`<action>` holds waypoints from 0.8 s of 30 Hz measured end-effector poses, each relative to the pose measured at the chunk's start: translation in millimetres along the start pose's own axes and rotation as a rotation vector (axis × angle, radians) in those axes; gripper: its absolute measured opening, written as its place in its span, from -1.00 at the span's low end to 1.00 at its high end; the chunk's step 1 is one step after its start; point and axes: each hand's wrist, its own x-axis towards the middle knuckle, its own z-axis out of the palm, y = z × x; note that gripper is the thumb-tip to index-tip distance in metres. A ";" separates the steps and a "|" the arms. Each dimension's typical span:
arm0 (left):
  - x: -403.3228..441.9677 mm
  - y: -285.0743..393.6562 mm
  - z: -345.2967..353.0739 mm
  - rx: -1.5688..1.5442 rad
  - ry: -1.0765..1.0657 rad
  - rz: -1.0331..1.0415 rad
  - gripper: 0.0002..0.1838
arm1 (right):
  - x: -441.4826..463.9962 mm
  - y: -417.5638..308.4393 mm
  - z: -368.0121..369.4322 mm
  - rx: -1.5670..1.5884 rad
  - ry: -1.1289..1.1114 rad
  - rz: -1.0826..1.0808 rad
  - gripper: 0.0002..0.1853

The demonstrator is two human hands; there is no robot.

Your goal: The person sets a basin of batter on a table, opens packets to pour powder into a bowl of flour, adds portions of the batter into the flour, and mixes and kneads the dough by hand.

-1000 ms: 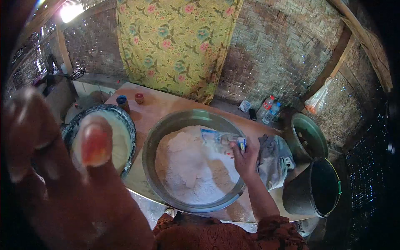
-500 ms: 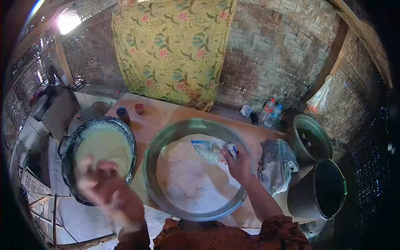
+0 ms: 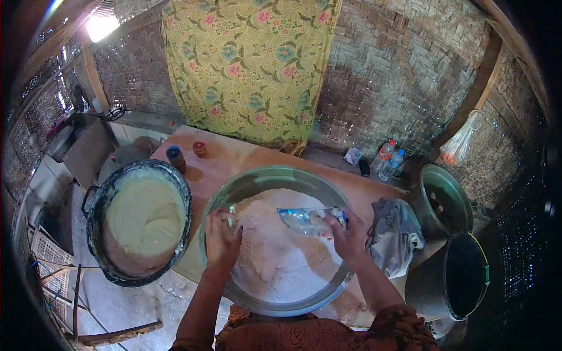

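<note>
A wide green basin (image 3: 276, 173) holds pale powder (image 3: 275, 251) that looks like flour, heaped and partly tan. Above the powder, my right hand (image 3: 346, 234) grips a crumpled clear plastic packet (image 3: 307, 221) with blue print, which points left. My left hand (image 3: 223, 238) is over the basin's left side, fingers curled, with a small pale bit at the fingertips that is too small to name. Left of the basin stands a black tub (image 3: 186, 199) with a creamy, pale yellow batter (image 3: 146, 213) inside.
A dark jar (image 3: 175, 158) and a small red container (image 3: 199, 148) stand on the wooden table (image 3: 234, 153). Grey cloth (image 3: 395, 234) lies right of the basin, near a black bucket (image 3: 427, 281) and a green bucket (image 3: 424, 199). Bottles (image 3: 386, 161) stand by the wall.
My left hand has moved right, from over the black tub to the basin's left side. My right hand still holds the packet above the powder. The view has shifted slightly.
</note>
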 end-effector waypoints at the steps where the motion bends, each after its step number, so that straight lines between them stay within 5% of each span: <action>1: -0.4 -3.3 -0.4 -0.044 -0.019 -0.001 -0.62 | -4.7 1.6 5.2 0.114 0.025 0.093 -0.77; 3: 1.5 -3.4 0.7 -0.086 -0.029 -0.002 -0.63 | -1.7 4.0 7.7 0.231 0.049 0.177 -0.77; 5: 1.6 -0.5 0.4 -0.062 -0.044 -0.023 -0.63 | 4.6 4.4 5.9 0.129 -0.181 0.113 -0.76; 9: 0.4 -3.6 3.8 -0.089 -0.033 -0.037 -0.63 | 3.9 14.0 14.2 0.421 0.046 0.161 -0.77; 11: 3.6 6.8 -2.3 -0.008 -0.067 0.024 -0.65 | 8.1 13.3 9.8 0.176 -0.099 0.132 -0.78; 18: 5.5 11.2 -0.4 0.019 -0.057 0.030 -0.72 | 12.2 41.5 11.1 0.283 -0.005 0.124 -0.78; 21: 4.9 19.9 -3.4 0.066 -0.065 0.023 -0.72 | 16.8 48.0 8.4 0.162 -0.192 0.134 -0.76; 24: 6.3 26.4 1.3 0.008 -0.028 -0.033 -0.72 | 24.8 46.3 10.1 0.383 0.021 0.106 -0.81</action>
